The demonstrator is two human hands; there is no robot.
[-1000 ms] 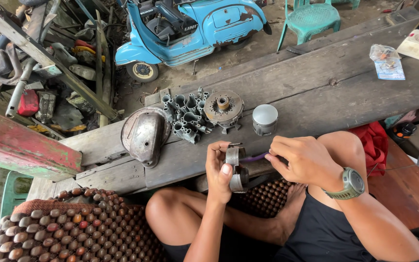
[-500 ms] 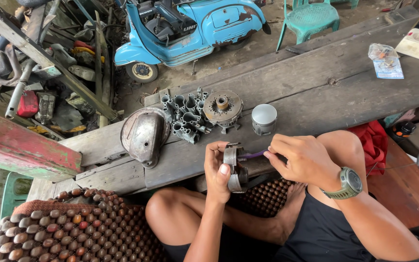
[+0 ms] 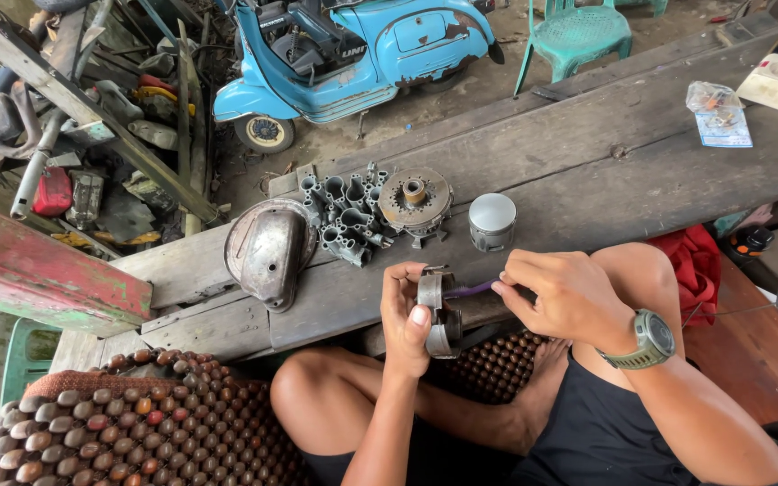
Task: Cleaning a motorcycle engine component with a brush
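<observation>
Across the frame's middle, the plank table (image 3: 587, 171) carries the piston (image 3: 492, 220). Below centre, your left hand (image 3: 407, 315) clamps the metal connecting rod (image 3: 434, 310) upright, steadying it, while your right hand (image 3: 565, 292) pinches a purple-handled tool (image 3: 470, 289) against it.

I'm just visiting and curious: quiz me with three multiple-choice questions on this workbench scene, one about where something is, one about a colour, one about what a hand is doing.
1. Where does the piston stand?
A. on the wooden bench
B. on the green chair
C. in the person's lap

2. What colour is the scooter?
A. red
B. blue
C. white

3. What is the left hand doing?
A. resting flat on the bench
B. hanging free
C. holding a metal part

Answers:
1 A, it sits upright on the planks beside the round toothed disc.
2 B, its body panels are light blue.
3 C, its fingers wrap the part, while the right hand pinches a purple tool against it.
</observation>
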